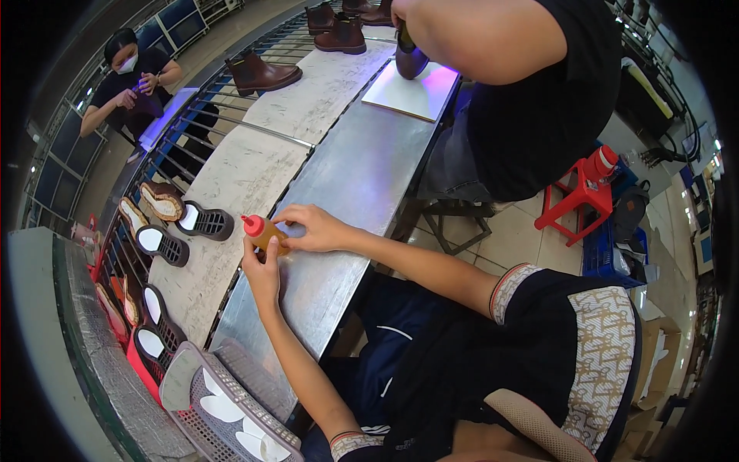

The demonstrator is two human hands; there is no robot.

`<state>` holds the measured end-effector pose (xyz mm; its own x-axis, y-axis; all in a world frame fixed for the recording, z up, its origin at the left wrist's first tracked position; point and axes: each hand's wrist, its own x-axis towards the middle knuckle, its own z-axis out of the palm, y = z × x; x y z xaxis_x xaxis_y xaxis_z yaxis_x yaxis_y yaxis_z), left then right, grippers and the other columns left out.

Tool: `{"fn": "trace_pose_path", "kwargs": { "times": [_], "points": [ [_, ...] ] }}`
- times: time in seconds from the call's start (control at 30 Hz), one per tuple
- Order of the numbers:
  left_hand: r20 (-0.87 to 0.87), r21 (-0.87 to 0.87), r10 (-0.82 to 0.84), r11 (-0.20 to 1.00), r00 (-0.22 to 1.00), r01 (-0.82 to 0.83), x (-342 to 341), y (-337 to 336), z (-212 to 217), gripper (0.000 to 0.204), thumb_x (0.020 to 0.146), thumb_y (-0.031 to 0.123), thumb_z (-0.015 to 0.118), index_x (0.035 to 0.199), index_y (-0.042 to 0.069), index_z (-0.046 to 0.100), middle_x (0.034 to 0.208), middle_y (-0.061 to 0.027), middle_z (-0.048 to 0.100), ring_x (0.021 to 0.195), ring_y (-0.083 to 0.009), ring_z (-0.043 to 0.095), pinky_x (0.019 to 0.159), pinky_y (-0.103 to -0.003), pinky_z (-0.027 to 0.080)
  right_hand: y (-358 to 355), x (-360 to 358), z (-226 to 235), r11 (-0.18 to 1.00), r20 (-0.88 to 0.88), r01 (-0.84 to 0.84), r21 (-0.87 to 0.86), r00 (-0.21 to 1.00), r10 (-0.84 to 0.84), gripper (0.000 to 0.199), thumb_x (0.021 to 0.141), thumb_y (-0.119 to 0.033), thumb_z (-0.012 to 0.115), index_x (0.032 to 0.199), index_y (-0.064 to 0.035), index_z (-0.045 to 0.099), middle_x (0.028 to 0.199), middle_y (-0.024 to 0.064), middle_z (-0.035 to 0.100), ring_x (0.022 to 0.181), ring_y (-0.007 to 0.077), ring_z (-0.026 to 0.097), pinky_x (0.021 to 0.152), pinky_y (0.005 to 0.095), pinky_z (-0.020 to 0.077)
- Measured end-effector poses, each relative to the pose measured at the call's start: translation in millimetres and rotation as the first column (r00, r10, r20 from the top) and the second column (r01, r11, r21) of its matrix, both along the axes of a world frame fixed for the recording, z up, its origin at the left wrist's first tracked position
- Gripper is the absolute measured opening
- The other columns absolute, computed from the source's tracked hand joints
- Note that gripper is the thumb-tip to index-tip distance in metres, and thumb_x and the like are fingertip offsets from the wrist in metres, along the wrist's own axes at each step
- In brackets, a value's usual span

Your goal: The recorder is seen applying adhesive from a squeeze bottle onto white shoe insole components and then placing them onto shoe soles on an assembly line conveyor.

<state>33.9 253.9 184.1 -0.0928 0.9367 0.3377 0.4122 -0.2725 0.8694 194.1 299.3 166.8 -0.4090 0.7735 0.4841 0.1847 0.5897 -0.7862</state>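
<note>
Over the metal table edge (339,269), a squeeze bottle (267,232) with a red cap and amber contents stands between my hands, tilted slightly. My left hand (263,271) is wrapped round its near side, thumb up along it. From the right, my right hand (314,229) touches the bottle with bent fingers and thumb. Just beyond lie black shoe soles, one (209,222) and another (163,246), each with a white pad at one end. Beside them rest brown shoe uppers (162,202), turned underside up.
A grey plastic basket (223,369) with white pads stands at lower left, near more soles (158,339). Brown boots (262,75) sit along the roller conveyor. At right, a co-worker's arm (485,38) holds a boot over a white board (419,96). A red stool (577,196) stands behind.
</note>
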Motion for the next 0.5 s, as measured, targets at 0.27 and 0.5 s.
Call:
{"fn": "trace_pose_path", "kwargs": {
  "times": [0.27,0.5],
  "points": [
    [0.086,0.166,-0.024,0.986,0.996,0.009,18.6,27.9,-20.4,0.054,0.069,0.027,0.073,0.114,0.003,0.055,0.102,-0.0168,0.063,0.093,-0.0277,0.062,0.081,-0.036,0.047,18.3,18.1,-4.7,0.997,-0.015,0.073,-0.040,0.997,-0.074,0.045,0.069,-0.014,0.073,0.110,-0.0033,0.056,0.115,0.0127,0.053,0.102,0.0245,0.054,0.081,0.0322,0.0475],
    [-0.011,0.160,0.060,0.986,0.998,-0.058,33.2,31.6,-12.7,0.053,0.065,0.035,0.076,0.104,0.003,0.059,0.093,-0.0169,0.065,0.085,-0.0316,0.063,0.075,-0.037,0.050,30.7,34.3,-0.7,0.988,0.425,-0.042,0.149,0.905,-0.025,0.056,0.069,-0.030,0.071,0.117,-0.0061,0.054,0.115,0.0147,0.057,0.105,0.0307,0.054,0.088,0.0395,0.0401]
  ]
}}
